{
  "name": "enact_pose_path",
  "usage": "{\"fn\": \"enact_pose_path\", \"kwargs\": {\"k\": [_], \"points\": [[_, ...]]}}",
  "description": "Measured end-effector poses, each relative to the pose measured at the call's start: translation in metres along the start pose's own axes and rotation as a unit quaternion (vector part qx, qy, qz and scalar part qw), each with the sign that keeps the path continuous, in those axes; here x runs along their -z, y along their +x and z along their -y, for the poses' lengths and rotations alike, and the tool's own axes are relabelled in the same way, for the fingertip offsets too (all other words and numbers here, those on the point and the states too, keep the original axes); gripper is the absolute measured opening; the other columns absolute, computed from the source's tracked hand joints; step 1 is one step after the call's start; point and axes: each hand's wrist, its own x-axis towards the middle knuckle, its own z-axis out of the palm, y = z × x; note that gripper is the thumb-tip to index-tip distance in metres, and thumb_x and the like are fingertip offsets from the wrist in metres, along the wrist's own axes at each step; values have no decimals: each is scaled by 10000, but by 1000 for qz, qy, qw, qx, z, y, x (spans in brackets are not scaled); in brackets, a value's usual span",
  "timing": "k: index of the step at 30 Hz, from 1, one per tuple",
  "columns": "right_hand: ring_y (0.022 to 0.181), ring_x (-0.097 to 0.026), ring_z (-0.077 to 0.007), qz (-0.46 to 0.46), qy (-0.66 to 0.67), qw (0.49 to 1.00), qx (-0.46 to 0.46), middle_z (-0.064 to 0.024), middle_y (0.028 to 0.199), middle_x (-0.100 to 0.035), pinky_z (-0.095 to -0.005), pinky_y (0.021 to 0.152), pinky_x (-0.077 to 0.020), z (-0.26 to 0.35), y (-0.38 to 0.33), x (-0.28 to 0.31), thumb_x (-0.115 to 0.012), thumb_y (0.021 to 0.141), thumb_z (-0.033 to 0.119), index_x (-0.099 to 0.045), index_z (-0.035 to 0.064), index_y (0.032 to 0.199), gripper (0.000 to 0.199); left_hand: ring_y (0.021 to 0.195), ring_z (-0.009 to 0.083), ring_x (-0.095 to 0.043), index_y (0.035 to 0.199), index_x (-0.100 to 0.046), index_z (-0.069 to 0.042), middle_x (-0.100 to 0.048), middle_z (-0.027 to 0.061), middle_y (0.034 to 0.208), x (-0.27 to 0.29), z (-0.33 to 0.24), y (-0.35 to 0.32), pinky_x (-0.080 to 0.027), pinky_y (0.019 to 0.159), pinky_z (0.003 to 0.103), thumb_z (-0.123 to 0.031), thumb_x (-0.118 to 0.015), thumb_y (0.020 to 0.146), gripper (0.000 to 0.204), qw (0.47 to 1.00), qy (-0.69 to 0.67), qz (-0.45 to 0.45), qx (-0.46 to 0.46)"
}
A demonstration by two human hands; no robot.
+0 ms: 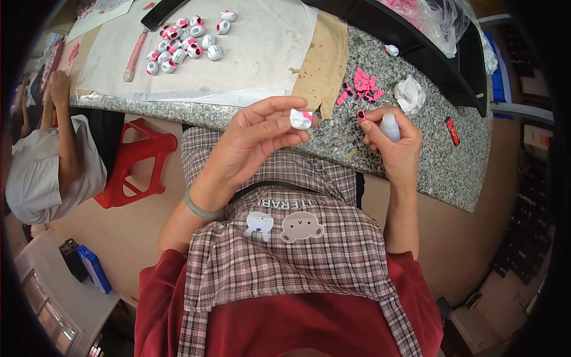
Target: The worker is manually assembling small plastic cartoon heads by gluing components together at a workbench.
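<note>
My left hand (262, 128) is closed, pinching a small white figurine head (301, 119) with a pink patch on top between thumb and fingers. My right hand (397, 146) grips a small translucent squeeze bottle (389, 127) against its palm. Between its thumb and fingertip sits a tiny pink-and-black piece (361, 115). Both hands hover over the front edge of the speckled stone table (455, 169), slightly apart. Just beyond the right hand lies a loose pile of similar pink and black pieces (363, 86). Several white-and-pink heads (187, 41) are grouped on white paper (256, 53) at the far left.
A crumpled white tissue (410, 94) and a red wrapper (452, 131) lie at right. Behind them stands a black tray (440, 74) holding plastic bags. A phone (162, 13) and a pink tube (135, 56) rest at far left. Another person sits left near a red stool (140, 160).
</note>
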Motion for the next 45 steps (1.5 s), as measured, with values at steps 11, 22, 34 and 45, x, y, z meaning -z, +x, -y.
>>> {"fn": "enact_pose_path", "kwargs": {"k": [11, 22, 34, 45], "points": [[582, -565, -100, 107, 190, 976, 5, -90, 836, -585, -189, 484, -449, 13, -10, -20, -597, 776, -85, -597, -21, 863, 108, 849, 154, -637, 1121, -576, 25, -640, 109, 974, -11, 10, 2, -529, 771, 235, -40, -584, 855, 274, 998, 60, -4, 6], [581, -575, -83, 124, 159, 978, -56, -41, 744, -589, -184, 504, -476, 16, -14, -29, -647, 763, -63, -571, 1, 836, 124, 845, 109, -609, 1097, -603, 19, -647, 79, 945, -14, 13, -1, -508, 772, 220, -12, -597, 838, 260, 986, 161, -15, -29], [591, -576, -58, 83, 90, 992, -31, -27, 747, -615, -185, 511, -471, 12, -17, -38, -655, 776, -32, -573, 9, 834, 109, 854, 104, -614, 1084, -600, 38, -649, 91, 949, -14, 14, 0, -505, 765, 215, -3, -600, 836, 251, 964, 258, -19, -64], [639, -596, -83, 64, 54, 996, -11, -56, 782, -621, -198, 538, -506, 5, -23, -41, -641, 782, -52, -561, 1, 906, 158, 954, 151, -604, 1098, -570, 45, -625, 120, 1045, -21, 18, -4, -496, 834, 261, 36, -582, 836, 262, 941, 329, -26, -68]]}}
